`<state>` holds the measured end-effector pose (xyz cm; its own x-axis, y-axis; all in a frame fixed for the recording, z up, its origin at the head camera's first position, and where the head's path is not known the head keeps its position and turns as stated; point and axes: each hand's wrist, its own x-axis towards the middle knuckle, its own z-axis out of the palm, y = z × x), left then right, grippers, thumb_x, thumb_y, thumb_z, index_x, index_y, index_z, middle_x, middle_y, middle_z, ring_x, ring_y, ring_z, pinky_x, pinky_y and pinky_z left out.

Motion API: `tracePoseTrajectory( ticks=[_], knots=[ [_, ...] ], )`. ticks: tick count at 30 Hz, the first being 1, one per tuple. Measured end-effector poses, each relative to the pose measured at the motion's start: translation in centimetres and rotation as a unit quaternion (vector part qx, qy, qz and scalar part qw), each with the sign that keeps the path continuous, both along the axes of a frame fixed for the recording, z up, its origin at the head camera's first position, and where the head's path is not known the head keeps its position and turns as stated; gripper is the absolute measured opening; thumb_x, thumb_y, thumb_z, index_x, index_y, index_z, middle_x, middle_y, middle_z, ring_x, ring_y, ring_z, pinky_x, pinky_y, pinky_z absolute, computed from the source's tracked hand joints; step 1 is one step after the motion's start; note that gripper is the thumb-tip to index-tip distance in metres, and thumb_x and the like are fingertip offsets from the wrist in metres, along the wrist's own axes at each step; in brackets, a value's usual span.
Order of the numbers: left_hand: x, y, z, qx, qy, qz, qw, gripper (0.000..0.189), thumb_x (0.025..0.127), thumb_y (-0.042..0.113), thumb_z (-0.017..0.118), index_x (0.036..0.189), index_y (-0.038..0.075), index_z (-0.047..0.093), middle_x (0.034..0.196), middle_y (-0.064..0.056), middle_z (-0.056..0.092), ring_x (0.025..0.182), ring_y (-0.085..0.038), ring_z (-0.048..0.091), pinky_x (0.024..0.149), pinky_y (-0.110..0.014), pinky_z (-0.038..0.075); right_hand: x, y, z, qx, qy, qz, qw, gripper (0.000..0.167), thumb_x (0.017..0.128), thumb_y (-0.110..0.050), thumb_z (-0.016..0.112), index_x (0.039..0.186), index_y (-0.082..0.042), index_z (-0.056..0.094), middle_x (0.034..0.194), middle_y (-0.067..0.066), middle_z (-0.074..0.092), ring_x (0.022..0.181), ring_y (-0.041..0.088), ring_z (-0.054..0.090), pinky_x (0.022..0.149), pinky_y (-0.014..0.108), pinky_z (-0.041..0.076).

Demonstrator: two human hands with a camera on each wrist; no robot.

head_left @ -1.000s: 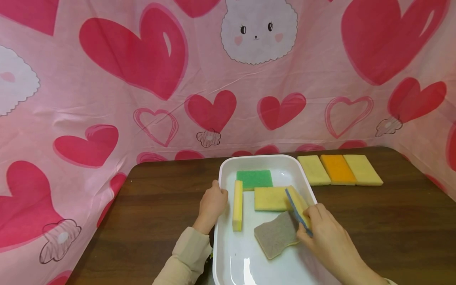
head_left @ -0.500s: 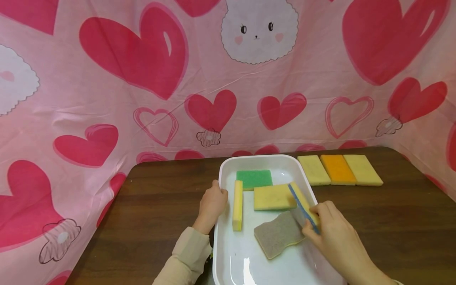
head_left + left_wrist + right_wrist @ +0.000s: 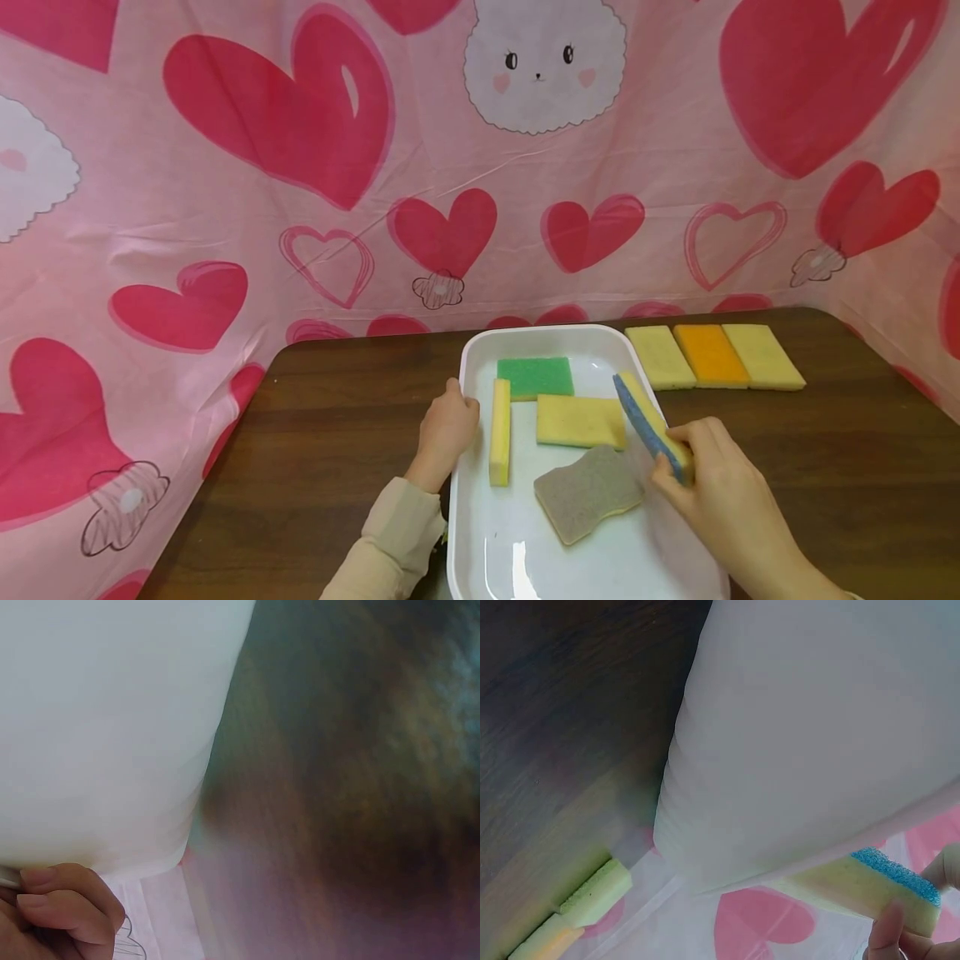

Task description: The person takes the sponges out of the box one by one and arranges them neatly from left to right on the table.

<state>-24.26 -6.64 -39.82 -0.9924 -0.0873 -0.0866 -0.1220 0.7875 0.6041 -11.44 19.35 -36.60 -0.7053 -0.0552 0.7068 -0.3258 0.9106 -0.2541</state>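
Observation:
In the head view, my left hand grips the left rim of a white tray. Its curled fingers show at the rim in the left wrist view. My right hand pinches a blue-and-yellow sponge between thumb and fingers, tilted on edge by the tray's right rim. The right wrist view catches that sponge's blue scrub face past the tray wall. Inside the tray lie a green sponge, a yellow sponge, a grey notched sponge and a narrow yellow sponge standing on its side.
Right of the tray, at the table's back, two pale yellow sponges flank an orange sponge in a row. The dark wooden table meets a pink heart-patterned cloth behind.
My right hand has moved right with the blue-and-yellow sponge, from over the grey sponge toward the tray's right rim. My left hand stays at the left rim.

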Motion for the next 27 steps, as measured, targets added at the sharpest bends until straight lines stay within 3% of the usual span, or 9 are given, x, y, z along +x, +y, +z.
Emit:
tracePoseTrajectory(
  ticks=[7,21,27],
  knots=[
    [0.0,0.0,0.1,0.0,-0.005,-0.001,1.0,0.035,0.093,0.019,0.046,0.119,-0.003,0.045,0.098,-0.022,0.065,0.075,-0.028,0.063,0.067,-0.044,0.054,0.1,0.8,0.3,-0.023,-0.006,-0.007,0.9997,0.029,0.062,-0.004,0.068,0.089,0.003,0.059,0.079,0.008,0.055,0.059,0.001,0.039,0.049,0.011,0.034],
    [0.0,0.1,0.1,0.0,-0.014,0.002,0.9999,0.037,0.094,0.019,0.046,0.124,-0.003,0.044,0.095,-0.021,0.064,0.072,-0.025,0.061,0.066,-0.042,0.054,-0.1,3.4,0.6,-0.068,0.001,-0.038,0.9969,0.03,0.065,-0.003,0.067,0.091,0.008,0.057,0.081,0.016,0.055,0.067,-0.003,0.038,0.052,0.01,0.034],
    [0.1,0.1,0.1,0.004,-0.016,0.001,0.9999,0.038,0.094,0.019,0.046,0.125,-0.003,0.044,0.096,-0.02,0.064,0.072,-0.024,0.059,0.066,-0.041,0.054,-0.3,5.0,0.4,-0.105,-0.052,-0.067,0.9909,0.031,0.068,-0.001,0.07,0.094,0.01,0.058,0.086,0.024,0.056,0.073,-0.017,0.031,0.054,0.008,0.03]
  ],
)
